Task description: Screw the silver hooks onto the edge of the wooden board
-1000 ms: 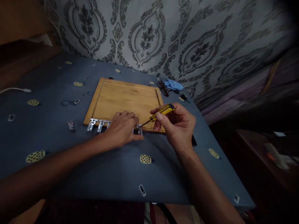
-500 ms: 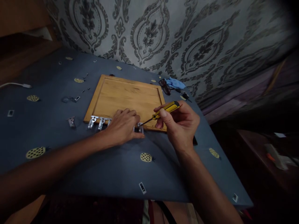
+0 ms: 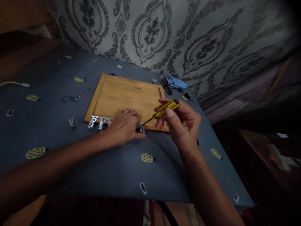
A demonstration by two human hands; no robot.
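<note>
A wooden cabinet door [image 3: 127, 97] with a raised frame lies flat on the table. Metal hinges [image 3: 102, 122] line its near edge, several of them partly under my left hand [image 3: 124, 127]. That hand's fingers are curled over the edge, with thumb and forefinger around the rightmost hinge [image 3: 141, 127]; the exact contact is hidden. My right hand [image 3: 183, 124] is closed on a yellow-and-black screwdriver [image 3: 166, 109], tilted down to the left. Its tip meets the rightmost hinge, where a screw head is too small to make out.
A loose hinge [image 3: 71, 121] lies left of the door, with small screws [image 3: 86, 89] farther back. Glasses [image 3: 166, 86], a blue cloth [image 3: 177, 83] and keys [image 3: 187, 94] are at the back right. A white cable [image 3: 16, 84] lies at the left. Patterned wall stands behind the table.
My right hand has shifted its fingers and thumb around the screwdriver handle, which has tilted slightly. The tip remains at the same hinge. My left hand has stayed in place.
</note>
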